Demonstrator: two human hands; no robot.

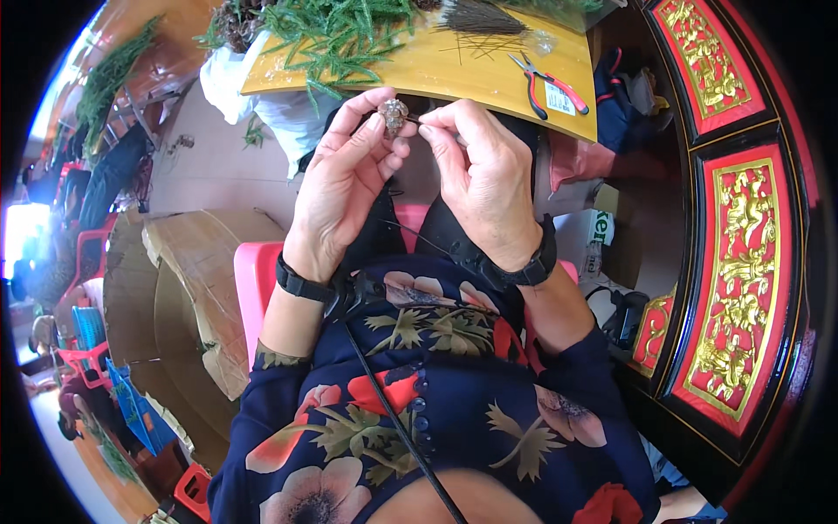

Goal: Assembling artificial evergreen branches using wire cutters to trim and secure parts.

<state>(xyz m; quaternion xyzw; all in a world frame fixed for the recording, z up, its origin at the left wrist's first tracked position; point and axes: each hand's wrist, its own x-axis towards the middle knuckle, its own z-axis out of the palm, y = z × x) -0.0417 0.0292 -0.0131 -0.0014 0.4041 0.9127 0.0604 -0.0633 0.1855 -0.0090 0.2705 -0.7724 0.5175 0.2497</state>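
A small brown pine cone (394,115) with pale tips is held between the thumb and fingers of my left hand (336,179), just in front of the table's near edge. My right hand (491,175) is closed in a pinch beside it, thumb against forefinger. A short piece of dark thin wire (413,119) shows between the cone and those fingertips. How the wire is fixed to the cone is too small to tell. Both hands are raised above my lap, and a black strap circles each wrist.
On the yellow table (410,98) lie green artificial sprigs (340,39), a bundle of dark wires (482,17) and red-and-black pliers (532,72). A large cardboard box (205,288) stands on the left. Carved red-and-gold panels (742,279) border the right. White plastic bags (284,131) hang by the table's left end.
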